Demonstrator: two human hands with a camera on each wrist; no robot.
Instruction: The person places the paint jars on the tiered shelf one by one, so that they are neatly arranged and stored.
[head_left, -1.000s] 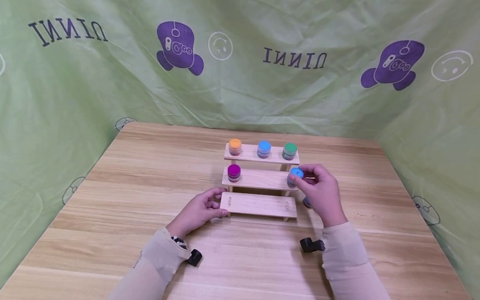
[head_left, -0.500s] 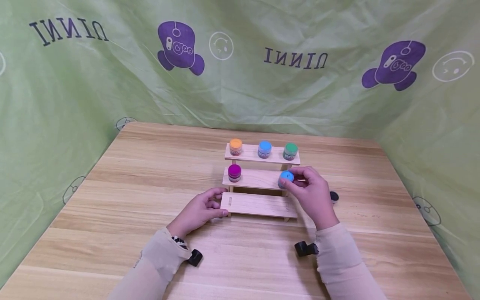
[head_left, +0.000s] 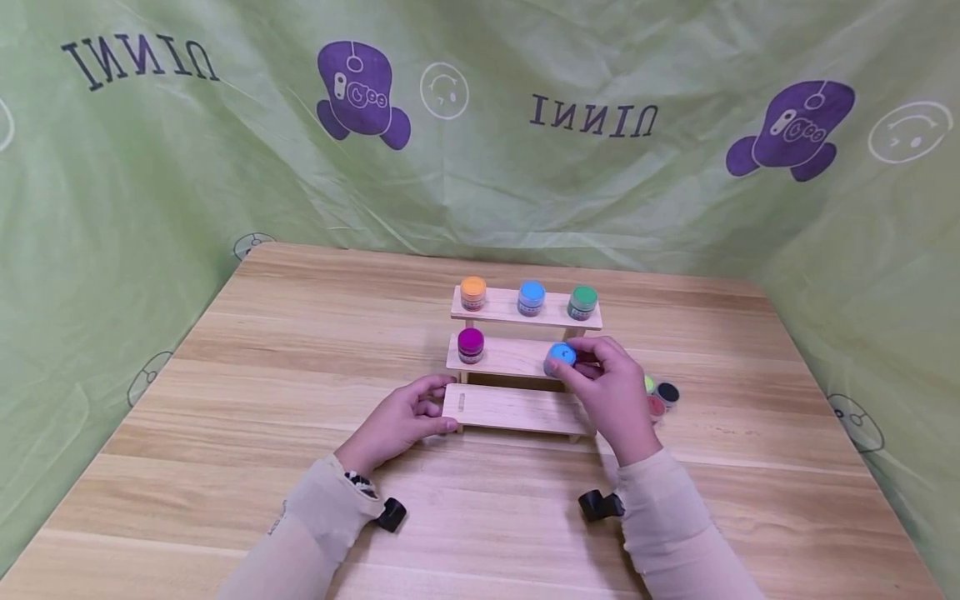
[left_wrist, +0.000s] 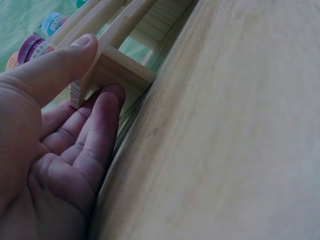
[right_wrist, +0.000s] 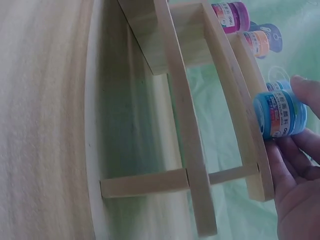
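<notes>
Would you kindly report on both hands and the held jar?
Right hand pinching blue paint jar at middle shelf. Left hand gripping bottom shelf. Magenta jar apart, not blocking.

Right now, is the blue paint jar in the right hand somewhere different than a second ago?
Yes. The held blue jar moved left along the middle shelf, from its right end toward the purple jar.

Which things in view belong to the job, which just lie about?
Belong: left hand, wooden stand, right hand, held blue jar, orange jar, shelved blue jar, green jar, purple jar; probably also lime jar, black jar, red jar.

Surroundings: green curtain, wooden table, wrist devices.
</notes>
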